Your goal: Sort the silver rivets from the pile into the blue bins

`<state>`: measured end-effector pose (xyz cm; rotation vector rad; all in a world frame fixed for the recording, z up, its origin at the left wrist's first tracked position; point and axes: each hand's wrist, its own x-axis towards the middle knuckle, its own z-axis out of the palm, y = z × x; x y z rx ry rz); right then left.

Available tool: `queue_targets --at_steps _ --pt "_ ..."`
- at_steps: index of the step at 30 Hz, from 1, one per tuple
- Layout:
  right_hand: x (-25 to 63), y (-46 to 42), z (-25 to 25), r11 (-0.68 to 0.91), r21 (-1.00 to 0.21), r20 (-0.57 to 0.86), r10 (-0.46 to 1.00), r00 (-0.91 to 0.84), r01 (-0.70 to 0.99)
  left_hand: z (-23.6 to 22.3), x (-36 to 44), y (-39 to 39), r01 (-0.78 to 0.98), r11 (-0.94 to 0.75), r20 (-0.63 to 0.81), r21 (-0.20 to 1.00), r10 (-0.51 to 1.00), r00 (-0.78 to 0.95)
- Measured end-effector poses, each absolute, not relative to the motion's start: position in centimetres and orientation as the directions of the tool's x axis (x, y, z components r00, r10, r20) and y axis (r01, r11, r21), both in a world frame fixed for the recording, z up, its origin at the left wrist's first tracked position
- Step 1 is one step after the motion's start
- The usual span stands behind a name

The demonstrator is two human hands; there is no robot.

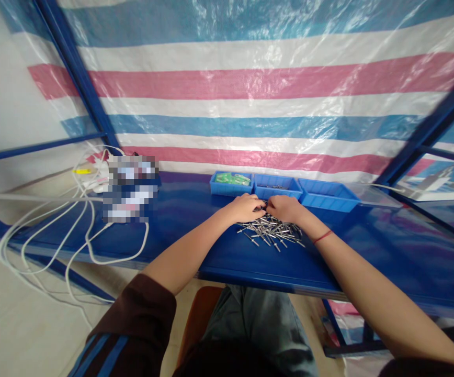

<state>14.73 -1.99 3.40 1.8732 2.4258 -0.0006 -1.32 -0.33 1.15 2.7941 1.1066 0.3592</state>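
Observation:
A loose heap of silvery pop rivets lies on the blue tabletop in front of me. At the heap's far edge, my left hand and my right hand almost meet, both with curled fingers. Thin bits of metal show in the narrow gap between them, but what each hand grips is hidden by the fingers. Just beyond the hands stands a blue bin with a few rivets in it. Left of it, another blue bin holds green pieces. A third blue bin stands to the right.
White cables loop over the table's left end, near a blurred-out patch. Blue metal posts rise at both sides, with a striped plastic sheet behind. The table's front edge runs above my legs.

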Motion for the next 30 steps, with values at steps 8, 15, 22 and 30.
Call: queue_targets --at_steps 8,15,22,30 --pt "15.1 -2.3 4.0 0.241 0.026 -0.045 0.970 -0.240 0.970 0.9 -1.3 -0.1 0.658 -0.726 0.174 0.202 0.687 0.705" --pt "15.2 -1.7 4.1 0.266 0.007 -0.093 0.960 -0.264 0.964 1.3 -1.3 -0.5 0.677 -0.716 0.146 0.170 0.697 0.702" --pt "15.7 -1.8 3.8 0.378 0.191 0.027 0.920 -0.390 0.906 1.7 -1.3 -1.0 0.694 -0.704 0.129 0.152 0.710 0.692" --pt "16.4 -1.9 3.8 0.508 0.041 0.259 0.826 -0.500 0.860 1.2 -1.2 -0.4 0.646 -0.722 0.323 0.248 0.690 0.647"
